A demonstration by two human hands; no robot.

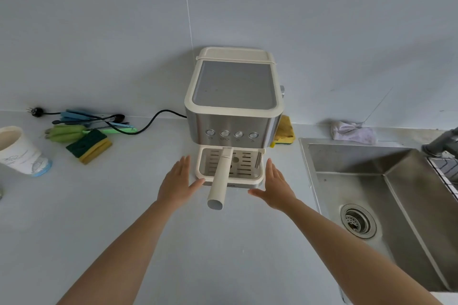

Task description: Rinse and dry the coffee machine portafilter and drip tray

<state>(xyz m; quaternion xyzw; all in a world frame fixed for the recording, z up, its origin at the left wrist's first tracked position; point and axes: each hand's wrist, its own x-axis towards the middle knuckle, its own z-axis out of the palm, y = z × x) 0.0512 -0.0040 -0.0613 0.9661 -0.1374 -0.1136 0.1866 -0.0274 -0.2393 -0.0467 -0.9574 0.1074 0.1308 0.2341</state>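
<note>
1. Head view: the left grip (177, 181) and right grip (274, 184) are spread flat with straight fingers and hold nothing. One is on either side of the drip tray (259, 177), at the foot of the coffee machine (233, 96) on the worktop (124, 218).
2. The portafilter (219, 181) sits in the machine, and its handle juts out over the tray between the two grips.

Brushed steel with satin sheen on the coffee machine (233, 116) front; trim matt cream plastic. Same smooth cream plastic on portafilter (219, 181) handle and drip tray (247, 163). Brushed stainless sink (359, 163) at desk (223, 242) right edge. Rough green-over-yellow foam sponge (89, 147) left.
</note>
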